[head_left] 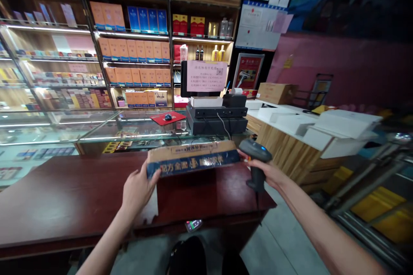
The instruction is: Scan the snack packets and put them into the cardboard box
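The fingers of the left hand (138,187) are closed on the left end of a long brown and blue cardboard box (196,161) with pale printed characters. The fingers of the right hand (266,171) wrap the neck of a dark grey plastic handheld scanner (254,150) with a blue light, and reach the box's right end. The box is between both sets of fingers, above a glossy red-brown wooden table (74,197). Below the fingers, nearer the body, is a small device with a lit screen (193,224). Beyond the fingers are a flat red mat (158,119) and a pink paper sign (206,75).
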Available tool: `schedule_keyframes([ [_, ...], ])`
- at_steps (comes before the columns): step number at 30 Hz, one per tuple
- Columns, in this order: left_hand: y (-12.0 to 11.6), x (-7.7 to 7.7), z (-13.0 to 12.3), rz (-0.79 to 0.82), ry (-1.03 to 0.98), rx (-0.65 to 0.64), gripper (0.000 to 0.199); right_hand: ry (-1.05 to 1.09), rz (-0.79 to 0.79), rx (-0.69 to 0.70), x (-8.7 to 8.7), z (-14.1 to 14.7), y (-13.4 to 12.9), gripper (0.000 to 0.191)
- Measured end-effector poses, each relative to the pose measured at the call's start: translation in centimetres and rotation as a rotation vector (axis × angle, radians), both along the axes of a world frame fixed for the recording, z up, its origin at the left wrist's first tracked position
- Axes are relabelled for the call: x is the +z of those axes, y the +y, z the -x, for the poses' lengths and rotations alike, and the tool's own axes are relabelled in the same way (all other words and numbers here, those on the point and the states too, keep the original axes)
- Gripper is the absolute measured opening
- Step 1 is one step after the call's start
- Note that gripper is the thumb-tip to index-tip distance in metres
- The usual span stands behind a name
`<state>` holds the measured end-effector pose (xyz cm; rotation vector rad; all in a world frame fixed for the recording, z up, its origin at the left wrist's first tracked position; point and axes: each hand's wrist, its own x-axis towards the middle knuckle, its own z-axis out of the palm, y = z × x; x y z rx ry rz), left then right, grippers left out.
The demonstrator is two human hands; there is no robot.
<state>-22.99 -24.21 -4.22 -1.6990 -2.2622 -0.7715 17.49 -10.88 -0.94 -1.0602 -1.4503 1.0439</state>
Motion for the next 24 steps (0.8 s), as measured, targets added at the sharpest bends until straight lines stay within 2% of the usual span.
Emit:
schedule_keyframes([
  [1,1.7,1.0,0.8,0.041,0.000,0.050,0.058,0.058,0.024,0.091,0.6,1.1,1.3,0.026],
  [2,3.5,1.5,1.6,0.063,-0.008,0.068,0.058,0.100,0.033,0.116,0.8,2.1,2.5,0.026],
  [4,6.6,1.1,3.1,0.053,-0.050,-0.010,0.058,0.126,0.060,0.095,0.1,4.1,4.5,0.022],
  [6,8.9,-1.1,4.1,0.020,-0.191,-0.141,0.060,0.100,0.084,0.094,-1.6,5.7,5.6,0.024],
  [8,10.4,-4.1,4.6,0.078,-0.425,-0.282,0.066,0.068,0.092,0.078,-3.7,7.0,6.0,0.024],
  [11,11.6,-7.7,4.4,0.080,-0.621,-0.296,0.072,0.028,0.083,0.037,-6.0,8.2,6.0,0.025],
  [13,11.8,-8.6,4.4,0.087,-0.628,-0.241,0.073,0.008,0.080,0.020,-6.6,8.5,6.0,0.026],
  [15,11.8,-8.2,4.5,0.138,-0.578,-0.171,0.070,-0.009,0.080,0.021,-6.2,8.4,6.0,0.025],
  [17,11.6,-6.6,4.7,0.208,-0.509,-0.122,0.067,-0.027,0.077,0.028,-5.1,7.9,6.2,0.022],
  [21,11.3,-2.0,4.4,0.317,-0.434,-0.166,0.070,-0.075,0.068,0.010,-2.1,6.8,7.2,0.021],
  [24,11.5,1.2,3.5,0.397,-0.430,-0.185,0.078,-0.107,0.071,-0.021,-0.6,6.2,7.8,0.019],
])
